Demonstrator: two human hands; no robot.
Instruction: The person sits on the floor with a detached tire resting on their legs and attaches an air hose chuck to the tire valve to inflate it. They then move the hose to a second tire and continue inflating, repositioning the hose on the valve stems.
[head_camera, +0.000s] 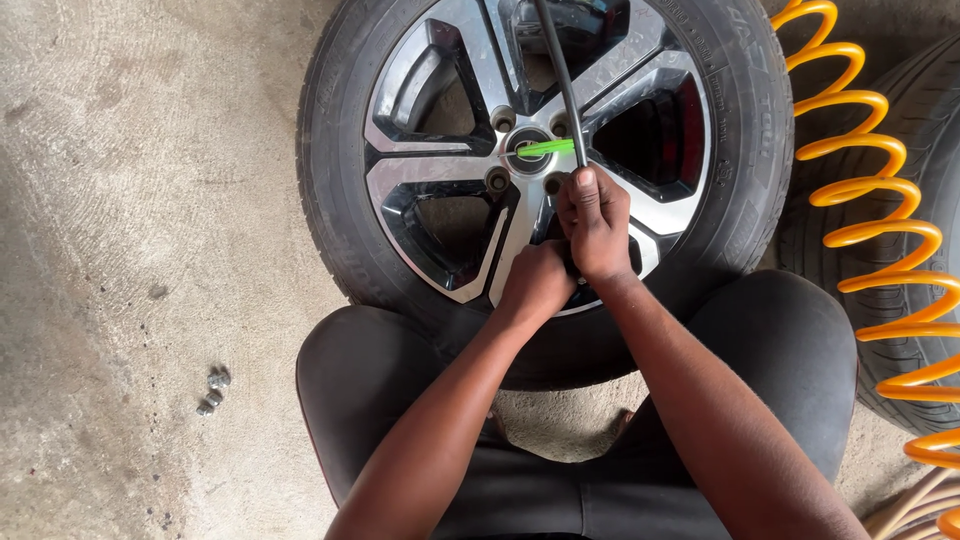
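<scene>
Black rubber and polished alloy fill the upper half of the view — a car wheel (545, 150) seen face-on, its tyre (745, 180) resting on the concrete floor (150, 200). The person crouches before it, knees in dark trousers (790, 350) on either side.

Both hands meet at the lower part of the rim, just below the hub. The right hand (598, 225) is closed around a thin black bar (562, 70) that runs up across the hub and out of the top of the picture; its thumb points up along the bar. The left hand (535, 285) is curled into a fist just below and touching the right; what it holds is hidden, so I cannot tell whether its grip is on the bar.

A bright green strip (547, 148) lies across the centre cap. Several empty bolt holes (497, 180) ring the hub.

To the right, an orange coiled air hose (880, 200) hangs in front of a second tyre (935, 130). On the floor to the left, well apart from the wheel, lies a small cluster of metal nuts (213, 390).
</scene>
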